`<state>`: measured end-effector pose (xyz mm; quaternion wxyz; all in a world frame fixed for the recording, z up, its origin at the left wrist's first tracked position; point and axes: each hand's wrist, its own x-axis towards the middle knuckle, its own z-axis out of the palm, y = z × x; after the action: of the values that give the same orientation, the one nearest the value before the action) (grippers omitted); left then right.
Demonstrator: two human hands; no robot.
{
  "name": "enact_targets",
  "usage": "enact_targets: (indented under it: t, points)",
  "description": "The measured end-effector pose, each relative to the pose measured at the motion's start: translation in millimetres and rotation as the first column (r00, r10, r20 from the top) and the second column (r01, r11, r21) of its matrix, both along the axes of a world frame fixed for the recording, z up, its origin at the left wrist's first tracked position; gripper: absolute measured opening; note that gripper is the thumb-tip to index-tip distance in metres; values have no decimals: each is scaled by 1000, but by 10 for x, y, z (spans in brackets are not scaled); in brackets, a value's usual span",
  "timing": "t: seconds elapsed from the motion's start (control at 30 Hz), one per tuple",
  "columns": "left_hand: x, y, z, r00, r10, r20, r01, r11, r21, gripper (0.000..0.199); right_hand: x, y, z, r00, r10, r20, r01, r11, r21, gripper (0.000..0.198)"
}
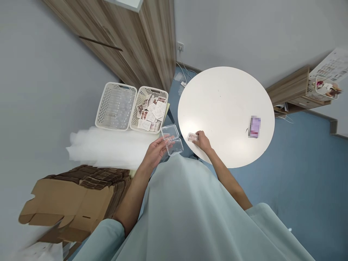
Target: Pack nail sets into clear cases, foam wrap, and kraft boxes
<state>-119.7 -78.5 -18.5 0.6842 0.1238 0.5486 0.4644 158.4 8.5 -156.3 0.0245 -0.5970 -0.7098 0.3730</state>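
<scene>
My left hand [156, 153] grips a clear plastic box [174, 146] whose hinged lid is swung back. The box is held in the air off the white table's near left edge, with fingers visible through its walls. On the round white table [225, 98], my right hand [203, 141] pinches the right end of a small clear pack [192, 137]. Rows of small pinkish-brown pieces show inside the pack, resembling false nails, though they are too small to be sure of. My right fingertips partly cover that end.
To the left stand a white basket [101, 113] of stacked clear boxes and another basket [133, 121] of printed cards and small packs. White foam sheets [106, 148] and folded cardboard boxes [70, 199] lie nearer. A blurred purple item [255, 127] rests on the table's right.
</scene>
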Motion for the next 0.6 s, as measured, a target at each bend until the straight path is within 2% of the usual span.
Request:
enact_targets:
  t: [0.17, 0.27, 0.47, 0.53, 0.6]
  points:
    - [171, 134, -25, 998, -61, 22, 61, 998, -1, 48, 178, -122, 130, 985, -97, -146, 92, 995, -38, 23]
    - [326, 222, -33, 992, -117, 52, 116, 993, 10, 48, 354, -187, 318, 952, -188, -241, 187, 982, -27, 26]
    - [704, 373, -77, 969, -235, 81, 233, 972, 35, 47, 707, -259, 1008, 778, -405, -481, 458, 889, -8, 37]
    - [837, 417, -86, 958, -267, 104, 264, 963, 46, 46, 778, -295, 1248, 737, -408, -540, 491, 871, 13, 37]
    - [967, 460, -83, 947, -296, 125, 293, 955, 43, 46, 818, -341, 1432, 727, -368, -579, 467, 884, 25, 34]
